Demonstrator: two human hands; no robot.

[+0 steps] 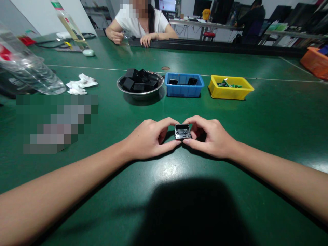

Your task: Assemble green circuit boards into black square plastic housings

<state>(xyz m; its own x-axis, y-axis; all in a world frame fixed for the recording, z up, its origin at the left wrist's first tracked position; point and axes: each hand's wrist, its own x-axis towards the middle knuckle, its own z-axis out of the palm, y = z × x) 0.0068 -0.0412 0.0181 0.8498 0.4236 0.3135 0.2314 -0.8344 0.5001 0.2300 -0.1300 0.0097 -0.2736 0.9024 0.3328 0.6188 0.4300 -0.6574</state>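
Between my two hands is a small black plastic housing (182,132), its open side facing me and two round posts visible inside. My left hand (153,138) pinches its left end between thumb and forefinger. On the right end, my right hand (208,136) grips it the same way, thumb at the lower edge and forefinger on top. Beyond my hands stand a metal bowl (140,95) heaped with black plastic cases (132,74), a blue bin (184,90) with a few black parts, and a yellow bin (229,94) holding small green pieces, perhaps circuit boards.
Crumpled white tissue (81,83) and a large clear bottle (38,73) lie to the left, near a blurred-out patch. A second bottle (70,27) stands farther back. Across the green table (102,208) sits a person (143,27) behind a black rail (217,46). An orange bin (314,63) is far right.
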